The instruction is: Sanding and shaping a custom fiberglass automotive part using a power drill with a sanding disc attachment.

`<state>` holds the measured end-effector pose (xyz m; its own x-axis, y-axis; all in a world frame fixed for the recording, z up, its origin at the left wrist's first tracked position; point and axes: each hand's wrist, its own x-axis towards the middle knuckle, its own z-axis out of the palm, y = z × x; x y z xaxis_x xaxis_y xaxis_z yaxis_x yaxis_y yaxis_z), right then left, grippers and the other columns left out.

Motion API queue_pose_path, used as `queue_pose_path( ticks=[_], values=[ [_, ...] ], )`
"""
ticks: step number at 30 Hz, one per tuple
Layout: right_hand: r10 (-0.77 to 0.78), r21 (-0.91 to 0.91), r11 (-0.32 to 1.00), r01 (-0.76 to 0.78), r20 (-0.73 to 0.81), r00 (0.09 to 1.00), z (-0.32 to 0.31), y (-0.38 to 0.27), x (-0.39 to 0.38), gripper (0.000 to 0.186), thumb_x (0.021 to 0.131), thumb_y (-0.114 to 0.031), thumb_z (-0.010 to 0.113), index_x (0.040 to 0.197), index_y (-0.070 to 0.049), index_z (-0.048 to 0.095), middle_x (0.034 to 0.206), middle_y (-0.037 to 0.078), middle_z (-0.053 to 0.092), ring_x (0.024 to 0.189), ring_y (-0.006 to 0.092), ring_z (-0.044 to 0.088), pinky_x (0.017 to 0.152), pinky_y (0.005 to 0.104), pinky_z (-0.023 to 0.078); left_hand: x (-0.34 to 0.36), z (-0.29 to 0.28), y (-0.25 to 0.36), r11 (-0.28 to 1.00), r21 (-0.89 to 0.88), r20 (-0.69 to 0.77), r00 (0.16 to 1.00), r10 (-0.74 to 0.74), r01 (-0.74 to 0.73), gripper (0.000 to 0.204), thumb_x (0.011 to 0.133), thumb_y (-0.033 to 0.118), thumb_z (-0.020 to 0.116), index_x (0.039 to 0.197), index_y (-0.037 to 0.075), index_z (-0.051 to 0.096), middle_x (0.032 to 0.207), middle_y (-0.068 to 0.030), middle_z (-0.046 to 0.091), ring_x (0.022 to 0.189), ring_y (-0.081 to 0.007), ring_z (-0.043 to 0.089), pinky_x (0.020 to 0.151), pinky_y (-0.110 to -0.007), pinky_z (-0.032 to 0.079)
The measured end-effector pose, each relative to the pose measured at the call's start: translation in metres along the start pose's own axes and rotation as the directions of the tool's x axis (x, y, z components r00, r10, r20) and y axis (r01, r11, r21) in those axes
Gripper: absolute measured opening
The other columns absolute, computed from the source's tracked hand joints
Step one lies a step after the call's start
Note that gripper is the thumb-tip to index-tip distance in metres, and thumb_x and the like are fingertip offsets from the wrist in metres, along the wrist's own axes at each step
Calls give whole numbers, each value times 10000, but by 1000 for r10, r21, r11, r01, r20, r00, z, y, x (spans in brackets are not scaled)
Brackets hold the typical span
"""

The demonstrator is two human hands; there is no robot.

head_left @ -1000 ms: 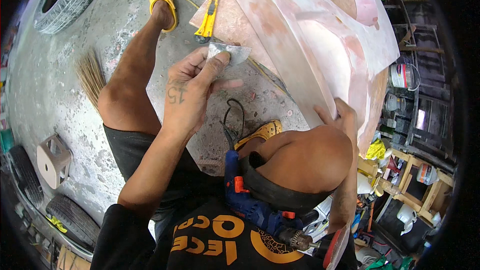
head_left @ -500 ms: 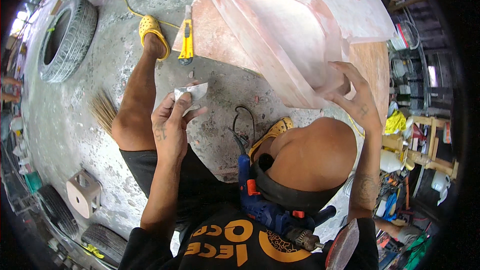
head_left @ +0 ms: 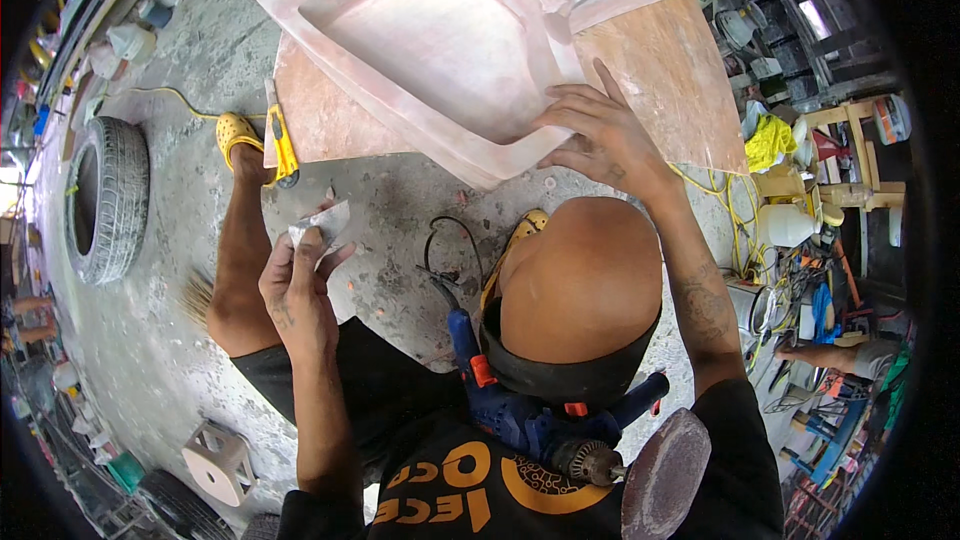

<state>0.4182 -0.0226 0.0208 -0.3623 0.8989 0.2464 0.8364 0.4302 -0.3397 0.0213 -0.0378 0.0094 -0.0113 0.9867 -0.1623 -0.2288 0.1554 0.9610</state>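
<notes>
A pale pink moulded panel (head_left: 440, 50) with a sunken, rounded hollow is laid on a brown board (head_left: 660, 70) over the concrete floor (head_left: 170, 340). Its near edge is pressed by the right hand (head_left: 600, 135), fingers spread flat and apart. Left of the panel, a small folded piece of grey sandpaper (head_left: 322, 222) is pinched in the left hand (head_left: 298, 290). Just beside the panel's left corner a yellow-handled scraper (head_left: 280, 140) is seen. Below the panel, a blue power drill (head_left: 520, 415) is rested in the lap. Well left lies a tyre (head_left: 105, 195).

Dusty grey concrete floor (head_left: 400, 210), pink moulded panel (head_left: 440, 50) on it, tyre (head_left: 105, 198), yellow-handled scraper (head_left: 281, 145), small stool (head_left: 220, 460)
</notes>
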Motion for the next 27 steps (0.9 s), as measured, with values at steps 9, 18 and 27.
queue_pose_path(
  ticks=[9,18,27],
  values=[
    [-54,57,997,59,-79,995,40,-26,64,470,854,-442,790,1158,-89,726,1110,98,727,1128,288,666,1272,565,183,-8,16,-2,997,69,29,999,-28,25,270,1054,102,557,1254,-39,669,1319,-171,678,1096,-203,693,883,-383,634],
    [125,15,992,-128,-338,933,-24,101,87,752,847,-537,794,1416,-91,590,1480,166,541,1402,394,453,1248,604,236,-8,15,18,951,292,-19,993,117,-107,311,1073,184,585,1233,-68,673,1297,-214,679,1118,-255,699,908,-380,619],
    [212,-369,903,-219,-59,975,-52,169,119,867,864,-553,766,1563,-157,438,1661,132,326,1560,381,240,1271,557,203,67,98,64,669,587,353,888,295,-456,179,1025,85,634,1149,-16,716,926,-30,709,773,-79,590,664,-234,472]
  ],
)
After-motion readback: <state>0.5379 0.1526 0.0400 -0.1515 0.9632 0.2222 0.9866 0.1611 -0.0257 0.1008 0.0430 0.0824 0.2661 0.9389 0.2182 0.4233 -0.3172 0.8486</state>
